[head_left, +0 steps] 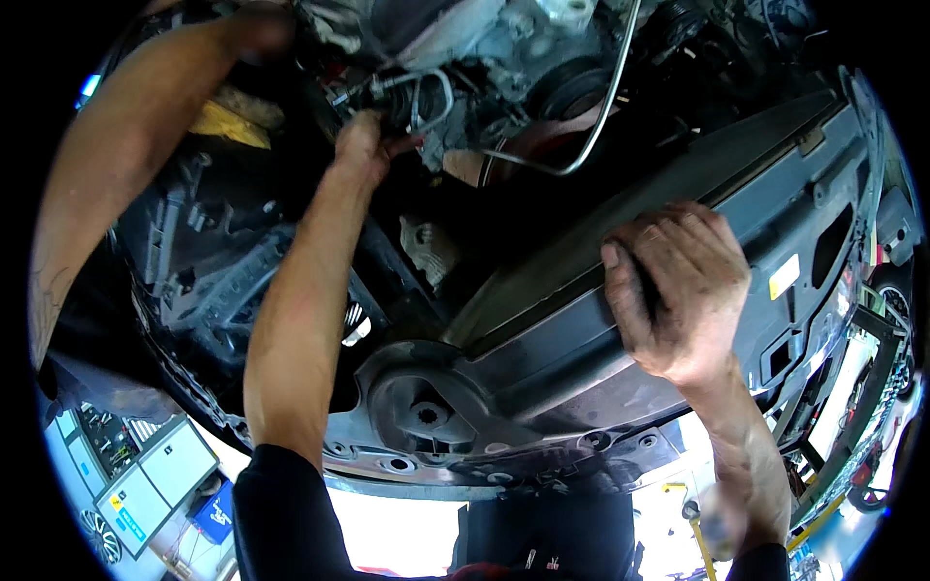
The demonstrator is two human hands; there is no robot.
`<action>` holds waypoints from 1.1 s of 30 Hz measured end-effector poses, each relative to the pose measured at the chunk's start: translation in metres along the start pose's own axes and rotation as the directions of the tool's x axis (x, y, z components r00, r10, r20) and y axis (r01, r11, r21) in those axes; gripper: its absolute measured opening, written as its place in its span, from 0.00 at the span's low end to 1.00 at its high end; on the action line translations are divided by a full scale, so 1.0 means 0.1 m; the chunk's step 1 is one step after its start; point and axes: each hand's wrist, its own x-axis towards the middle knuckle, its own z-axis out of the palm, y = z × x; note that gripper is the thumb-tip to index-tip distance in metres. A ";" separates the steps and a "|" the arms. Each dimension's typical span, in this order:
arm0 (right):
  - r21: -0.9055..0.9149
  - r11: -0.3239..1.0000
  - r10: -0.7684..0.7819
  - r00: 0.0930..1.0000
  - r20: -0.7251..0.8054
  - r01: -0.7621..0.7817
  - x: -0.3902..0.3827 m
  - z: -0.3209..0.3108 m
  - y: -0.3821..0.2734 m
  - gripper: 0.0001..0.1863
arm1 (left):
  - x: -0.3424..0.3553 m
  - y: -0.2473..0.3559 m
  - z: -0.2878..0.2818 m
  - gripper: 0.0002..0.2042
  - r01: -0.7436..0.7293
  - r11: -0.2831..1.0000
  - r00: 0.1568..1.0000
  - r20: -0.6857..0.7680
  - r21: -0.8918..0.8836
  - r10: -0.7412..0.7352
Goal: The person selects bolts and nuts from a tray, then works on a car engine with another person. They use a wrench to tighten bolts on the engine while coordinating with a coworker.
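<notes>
My left hand (363, 145) reaches up among metal pipes (431, 92) and dark engine parts at the top centre. Its fingers are curled and partly hidden beside a small red piece (407, 143); what they grip I cannot make out. My right hand (678, 281) is curled over the upper edge of a long grey undertray panel (523, 387), at the right. A bent silver tube (601, 126) runs above that hand, apart from it.
Another person's bare arm (145, 136) reaches in at the left, beside a yellow object (232, 128). A white cabinet (160, 474), a blue box (213, 513) and a wheel rim (100, 537) stand at lower left. A yellow stand (702, 533) shows below right.
</notes>
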 end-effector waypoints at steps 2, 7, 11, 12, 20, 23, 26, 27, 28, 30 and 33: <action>-0.005 0.998 0.066 0.991 0.117 -0.066 0.09 -0.06 -0.07 0.04 | -0.05 0.01 -0.04 0.15 0.031 0.999 1.000 -0.001 0.037 -0.031; -0.074 0.997 0.038 0.988 0.147 -0.027 0.12 -0.14 -0.18 0.06 | -0.40 0.08 0.04 0.20 0.056 0.996 0.998 -0.006 0.069 -0.056; -0.049 0.998 0.047 0.990 0.133 -0.041 0.22 -0.13 -0.26 0.05 | -0.55 0.03 -0.16 0.30 0.126 0.980 0.989 0.061 0.154 -0.137; -0.055 0.997 0.070 0.987 0.142 -0.063 0.23 -0.15 -0.29 0.05 | -0.69 0.03 -0.20 0.30 0.141 0.956 0.986 0.053 0.258 -0.159; -0.054 0.994 0.101 0.983 0.154 -0.093 0.23 -0.14 -0.36 0.05 | -1.46 0.06 -0.55 0.21 -0.281 0.375 0.948 0.317 0.884 -0.039; -0.058 0.994 0.100 0.981 0.164 -0.091 0.26 -0.14 -0.38 0.05 | -1.41 0.14 -0.62 0.20 -0.336 0.238 0.940 0.341 0.911 0.023; -0.071 0.992 0.114 0.978 0.176 -0.103 0.26 -0.15 -0.41 0.06 | -1.43 0.19 -0.57 0.19 -0.366 0.259 0.929 0.366 0.894 0.050; -0.072 0.992 0.114 0.977 0.183 -0.103 0.26 -0.15 -0.42 0.06 | -1.42 0.18 -0.58 0.19 -0.382 0.291 0.921 0.387 0.877 0.044; -0.073 0.992 0.115 0.975 0.189 -0.103 0.27 -0.15 -0.42 0.06 | -1.42 0.17 -0.58 0.19 -0.398 0.321 0.912 0.408 0.859 0.038; -0.077 0.992 0.113 0.978 0.175 -0.101 0.27 -0.16 -0.41 0.06 | -1.43 0.15 -0.53 0.18 -0.410 0.321 0.909 0.410 0.854 0.071; -0.077 0.992 0.114 0.979 0.167 -0.102 0.28 -0.16 -0.41 0.06 | -1.38 0.09 -0.51 0.17 -0.485 0.294 0.874 0.456 0.823 0.167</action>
